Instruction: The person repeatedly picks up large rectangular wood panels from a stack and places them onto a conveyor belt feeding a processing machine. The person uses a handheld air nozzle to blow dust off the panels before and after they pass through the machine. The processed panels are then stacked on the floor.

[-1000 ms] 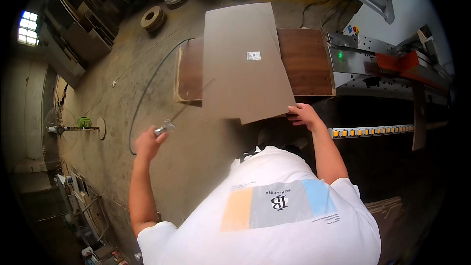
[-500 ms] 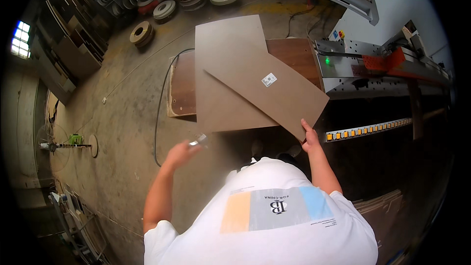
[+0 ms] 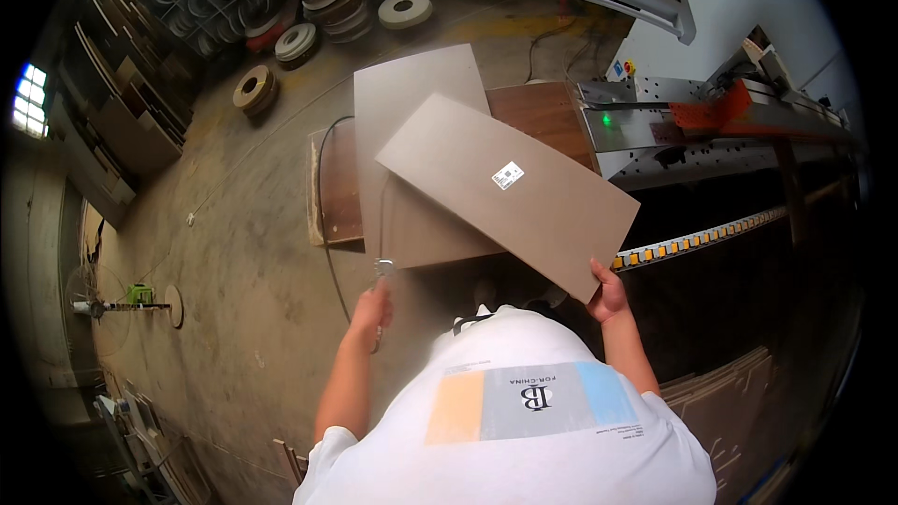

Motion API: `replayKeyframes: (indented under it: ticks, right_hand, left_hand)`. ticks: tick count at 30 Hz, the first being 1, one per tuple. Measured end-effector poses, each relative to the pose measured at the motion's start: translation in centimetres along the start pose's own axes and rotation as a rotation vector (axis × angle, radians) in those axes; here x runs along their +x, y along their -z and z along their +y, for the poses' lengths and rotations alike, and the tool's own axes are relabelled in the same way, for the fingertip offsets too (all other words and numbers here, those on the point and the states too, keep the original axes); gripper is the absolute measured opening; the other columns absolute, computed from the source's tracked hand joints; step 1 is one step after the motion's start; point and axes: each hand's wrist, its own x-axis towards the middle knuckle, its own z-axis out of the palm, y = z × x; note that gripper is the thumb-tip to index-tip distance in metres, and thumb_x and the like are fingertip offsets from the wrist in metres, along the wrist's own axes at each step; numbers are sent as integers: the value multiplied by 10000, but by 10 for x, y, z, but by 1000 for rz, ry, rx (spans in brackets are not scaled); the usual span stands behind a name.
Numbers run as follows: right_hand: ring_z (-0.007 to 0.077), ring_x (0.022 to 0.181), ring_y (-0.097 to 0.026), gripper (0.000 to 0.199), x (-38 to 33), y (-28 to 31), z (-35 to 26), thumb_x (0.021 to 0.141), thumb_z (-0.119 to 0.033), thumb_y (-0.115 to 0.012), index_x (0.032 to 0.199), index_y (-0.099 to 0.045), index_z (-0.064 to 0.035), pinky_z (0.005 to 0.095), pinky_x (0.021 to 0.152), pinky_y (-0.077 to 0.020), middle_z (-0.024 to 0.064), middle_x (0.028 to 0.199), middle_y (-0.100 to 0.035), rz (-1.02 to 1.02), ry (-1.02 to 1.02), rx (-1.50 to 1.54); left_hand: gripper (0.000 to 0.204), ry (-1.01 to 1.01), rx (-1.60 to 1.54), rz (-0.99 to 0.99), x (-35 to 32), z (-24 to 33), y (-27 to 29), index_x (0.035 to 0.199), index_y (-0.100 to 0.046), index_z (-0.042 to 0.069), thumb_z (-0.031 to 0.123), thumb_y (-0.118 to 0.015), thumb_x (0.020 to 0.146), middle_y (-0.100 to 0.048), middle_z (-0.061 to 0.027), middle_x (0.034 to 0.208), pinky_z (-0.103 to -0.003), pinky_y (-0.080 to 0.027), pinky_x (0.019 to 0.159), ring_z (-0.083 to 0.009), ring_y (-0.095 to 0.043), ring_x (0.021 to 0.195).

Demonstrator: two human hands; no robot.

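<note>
Two flat grey-brown panels fill the middle of the head view. My right hand (image 3: 610,292) has its fingers clamped on the near corner of the upper panel (image 3: 510,189), which lies slantwise, its far end pointing to ten o'clock and its near corner to five o'clock; a small white label sits on its face. It overlaps the lower panel (image 3: 416,164), and that one rests on a dark brown stack of boards (image 3: 339,189) on the concrete floor (image 3: 243,252). My left hand (image 3: 372,307), at seven o'clock from the panels, has its fingers closed around a small metal air nozzle (image 3: 383,268), with a thin hose (image 3: 327,178) curving off toward twelve o'clock. At two o'clock stands a grey machine (image 3: 673,126) with a green light. At eleven o'clock, rolls of edge tape (image 3: 297,39) lie by racks.
</note>
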Motion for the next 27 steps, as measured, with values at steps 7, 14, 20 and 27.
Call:
replayKeyframes:
  ticks: [7,14,20,27]
  right_hand:
    - [290,1239,-609,524,-57,57,18,959,-221,-672,1428,-530,-37,451,1077,-485,109,1355,-629,-2,173,134]
    - [291,1245,-608,570,-125,109,51,926,-240,-717,1427,-534,-38,449,1078,-489,109,1360,-630,71,333,274]
    - [284,1217,-627,538,-140,152,61,923,-260,-729,1390,-568,-45,452,1058,-502,99,1329,-650,207,471,353]
    - [255,1205,-626,511,-118,209,38,932,-330,-729,1354,-599,-74,418,1031,-508,55,1287,-664,353,554,351]
  left_hand:
    - [475,-128,-71,184,4,31,3,888,-506,121,572,-550,1029,-425,6,607,-296,-305,399,-125,-411,450]
    - [325,-237,249,-105,-1,43,-84,931,-552,97,396,-617,1041,-491,15,620,-270,-371,425,-93,-475,479]
    - [754,-439,1437,-392,-26,67,-146,1269,-646,34,677,-686,876,-752,-176,1018,-436,-530,876,-370,-704,1025]
    - [476,-297,831,-165,16,42,-184,1118,-643,29,479,-695,973,-625,-46,734,-333,-488,602,-165,-602,632]
